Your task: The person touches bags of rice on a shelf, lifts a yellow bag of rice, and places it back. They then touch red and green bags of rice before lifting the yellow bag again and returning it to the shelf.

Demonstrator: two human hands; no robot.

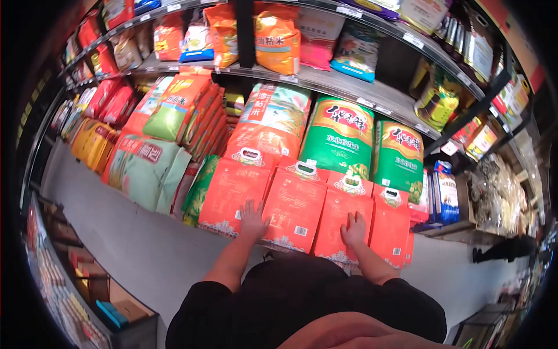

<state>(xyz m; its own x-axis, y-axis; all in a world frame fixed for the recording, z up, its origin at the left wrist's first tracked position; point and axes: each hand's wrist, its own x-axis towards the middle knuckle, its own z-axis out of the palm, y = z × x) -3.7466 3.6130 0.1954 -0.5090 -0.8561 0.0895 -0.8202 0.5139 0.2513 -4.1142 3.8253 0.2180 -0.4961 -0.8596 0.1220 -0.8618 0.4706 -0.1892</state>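
Several red rice bags with printed backs lie side by side in front of me, their handle cut-outs toward the shelf. My left hand rests with fingers spread where the leftmost red bag meets the second red bag. On the third red bag, near its right part, my right hand lies with fingers apart. Neither hand grips anything. Right of it is another red bag. Behind the row stand a green rice bag, a second green bag and a red-and-pale rice bag.
Orange rice bags are stacked at left above a pale green bag. Shelves with smaller packets run across the back. A person's dark-clothed leg shows at right. A low shelf unit stands at lower left.
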